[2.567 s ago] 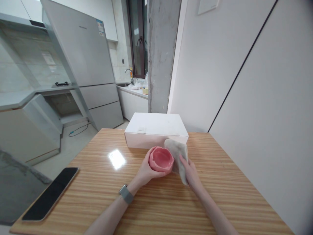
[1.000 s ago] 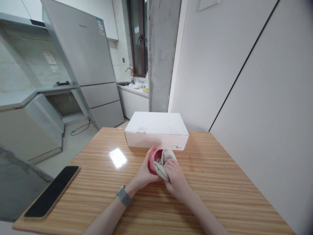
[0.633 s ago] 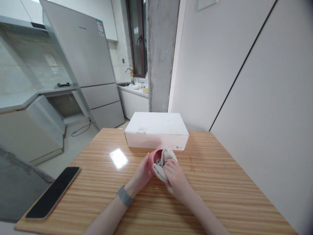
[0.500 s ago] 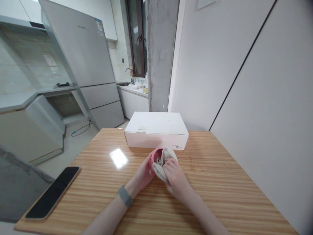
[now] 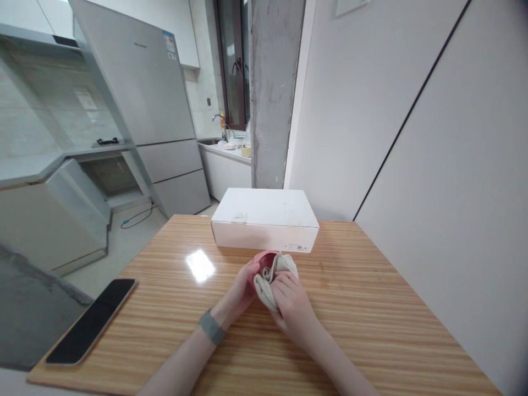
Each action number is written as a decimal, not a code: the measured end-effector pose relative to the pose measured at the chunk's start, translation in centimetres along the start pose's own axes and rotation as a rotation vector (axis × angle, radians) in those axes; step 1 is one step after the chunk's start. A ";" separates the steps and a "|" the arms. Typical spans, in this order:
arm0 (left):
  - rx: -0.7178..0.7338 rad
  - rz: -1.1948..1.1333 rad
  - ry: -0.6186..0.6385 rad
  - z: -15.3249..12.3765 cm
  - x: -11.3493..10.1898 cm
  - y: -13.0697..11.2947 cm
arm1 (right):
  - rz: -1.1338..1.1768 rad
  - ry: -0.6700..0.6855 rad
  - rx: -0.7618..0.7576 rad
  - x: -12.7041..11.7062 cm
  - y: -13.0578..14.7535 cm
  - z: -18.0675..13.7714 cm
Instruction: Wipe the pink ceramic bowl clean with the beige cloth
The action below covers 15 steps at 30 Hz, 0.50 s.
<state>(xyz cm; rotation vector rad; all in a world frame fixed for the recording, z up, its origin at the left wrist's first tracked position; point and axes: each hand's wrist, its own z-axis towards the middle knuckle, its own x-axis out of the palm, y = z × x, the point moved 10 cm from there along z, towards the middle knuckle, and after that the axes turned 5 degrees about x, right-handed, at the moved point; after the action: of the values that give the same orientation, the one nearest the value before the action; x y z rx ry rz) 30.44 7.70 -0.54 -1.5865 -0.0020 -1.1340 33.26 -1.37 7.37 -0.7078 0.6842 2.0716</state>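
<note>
My left hand is wrapped round the left side of a pink cup or small bowl, its opening tilted toward me. In my right hand a light grey cloth is pinched and bunched. One part of the cloth is inside the cup's mouth, and the rest folds over the near and right side of the rim. The fingertips of the right hand are partly buried in the cloth. Most of the cup's outside is hidden by the hands and the cloth.
Just beyond the hands a white cardboard box lies on the wood-grain table. A dark-screened phone rests near the table's left edge. Farther back stand a fridge, a concrete pillar and a sink counter.
My right hand and the cloth have shifted slightly left and down against the cup. The left hand keeps its hold, with the cup turned a little.
</note>
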 end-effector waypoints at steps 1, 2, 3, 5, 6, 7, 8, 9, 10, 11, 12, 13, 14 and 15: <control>0.001 -0.004 -0.002 0.1 0.0 -0.1 | 0.006 0.008 0.000 0.1 0.2 0.0; 0.002 0.000 -0.006 0.1 0.0 -0.2 | 0.012 0.018 0.001 0.1 0.3 0.0; 0.001 0.007 -0.010 0.2 -0.1 -0.3 | 0.018 0.025 0.002 0.2 0.5 0.0; -0.006 0.018 -0.017 0.3 -0.3 -0.3 | 0.038 0.033 -0.001 0.0 0.8 0.0; -0.018 0.020 -0.021 0.3 -0.4 -0.3 | 0.050 0.035 -0.010 -0.2 1.0 0.0; -0.035 0.018 -0.027 0.3 -0.5 -0.1 | 0.060 0.033 -0.022 -0.3 1.3 0.1; -0.056 0.014 -0.034 0.3 -0.7 0.1 | 0.067 0.032 -0.031 -0.5 1.4 0.1; -0.077 0.011 -0.037 0.3 -0.8 0.2 | 0.073 0.032 -0.040 -0.6 1.6 0.1; -0.097 0.008 -0.037 0.3 -0.8 0.4 | 0.077 0.034 -0.046 -0.7 1.6 0.1; -0.113 0.002 -0.032 0.4 -0.8 0.5 | 0.079 0.039 -0.049 -0.6 1.7 0.0; -0.124 -0.005 -0.026 0.4 -0.8 0.6 | 0.080 0.046 -0.049 -0.6 1.6 0.0; -0.130 -0.011 -0.021 0.4 -0.8 0.7 | 0.081 0.050 -0.046 -0.5 1.5 -0.1; -0.132 -0.018 -0.021 0.4 -0.9 0.7 | 0.079 0.051 -0.035 -0.4 1.3 -0.2; -0.134 -0.025 -0.023 0.3 -1.0 0.7 | 0.077 0.051 -0.019 -0.4 1.0 -0.3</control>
<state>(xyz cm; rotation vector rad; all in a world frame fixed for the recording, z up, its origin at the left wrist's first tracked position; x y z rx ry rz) 30.55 8.20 -1.69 -1.7222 0.0390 -1.1551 32.64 -2.29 7.65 -0.7578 0.7317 2.1384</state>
